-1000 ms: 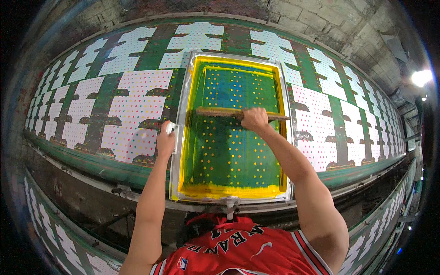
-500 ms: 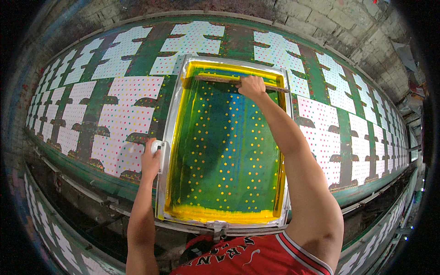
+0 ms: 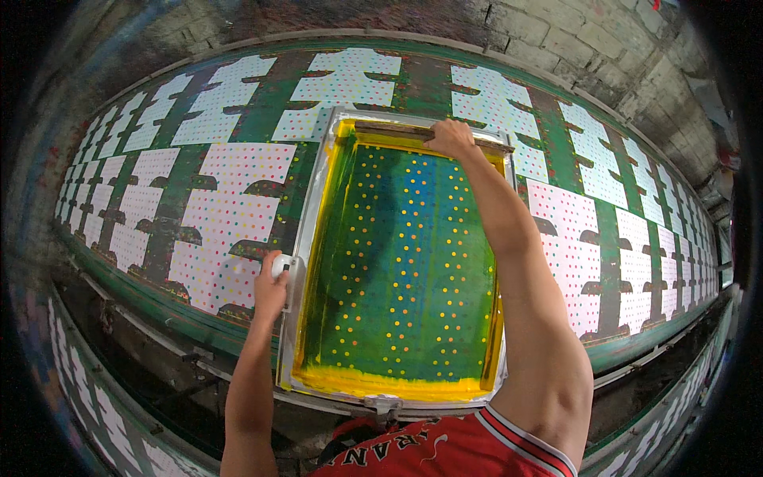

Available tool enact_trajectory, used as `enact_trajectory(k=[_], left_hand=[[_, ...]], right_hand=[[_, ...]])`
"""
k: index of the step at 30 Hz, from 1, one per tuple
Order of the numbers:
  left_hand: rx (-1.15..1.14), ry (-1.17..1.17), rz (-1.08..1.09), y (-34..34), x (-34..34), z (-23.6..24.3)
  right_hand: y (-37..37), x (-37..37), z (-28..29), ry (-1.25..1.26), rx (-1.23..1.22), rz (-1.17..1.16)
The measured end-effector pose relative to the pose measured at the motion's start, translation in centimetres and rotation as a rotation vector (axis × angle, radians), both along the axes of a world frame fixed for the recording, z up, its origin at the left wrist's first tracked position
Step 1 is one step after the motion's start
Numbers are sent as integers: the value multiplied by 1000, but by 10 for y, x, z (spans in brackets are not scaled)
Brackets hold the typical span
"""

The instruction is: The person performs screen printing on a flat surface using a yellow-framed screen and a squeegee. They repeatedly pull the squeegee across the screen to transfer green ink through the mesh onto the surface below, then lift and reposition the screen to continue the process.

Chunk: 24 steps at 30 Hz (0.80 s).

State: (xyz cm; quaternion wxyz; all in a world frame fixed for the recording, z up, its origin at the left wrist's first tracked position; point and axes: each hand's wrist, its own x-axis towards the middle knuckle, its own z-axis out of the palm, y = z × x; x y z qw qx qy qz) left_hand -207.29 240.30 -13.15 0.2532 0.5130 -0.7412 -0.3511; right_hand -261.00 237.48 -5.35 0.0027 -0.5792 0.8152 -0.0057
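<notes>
A screen-printing frame (image 3: 312, 208) with metal edges lies in front of me. Its green mesh (image 3: 429, 318) carries columns of yellow and orange dots. Yellow ink (image 3: 358, 381) is thick along the near end and streaks the sides. My right hand (image 3: 453, 140) is closed over a long wooden squeegee (image 3: 389, 129), which lies across the frame's far end. Around the white handle (image 3: 284, 265) on the frame's left side, my left hand (image 3: 271, 288) is wrapped.
White dotted fabric panels (image 3: 230, 215) lie in two rows along the long green table (image 3: 306, 159), left and right of the frame. A metal rail (image 3: 208, 367) follows its near edge. A block wall (image 3: 556, 40) stands beyond.
My right hand has pushed the squeegee farther away, up against the frame's far end. My left hand keeps its hold on the handle. The whole view has shifted slightly.
</notes>
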Motion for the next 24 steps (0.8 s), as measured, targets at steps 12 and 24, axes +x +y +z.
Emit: enact_trajectory(k=[12, 24], left_hand=[[119, -56, 18, 2, 0, 5], [-144, 3, -43, -4, 4, -17]], right_hand=[[103, 98, 3, -43, 189, -28], [324, 309, 0, -187, 170, -14]])
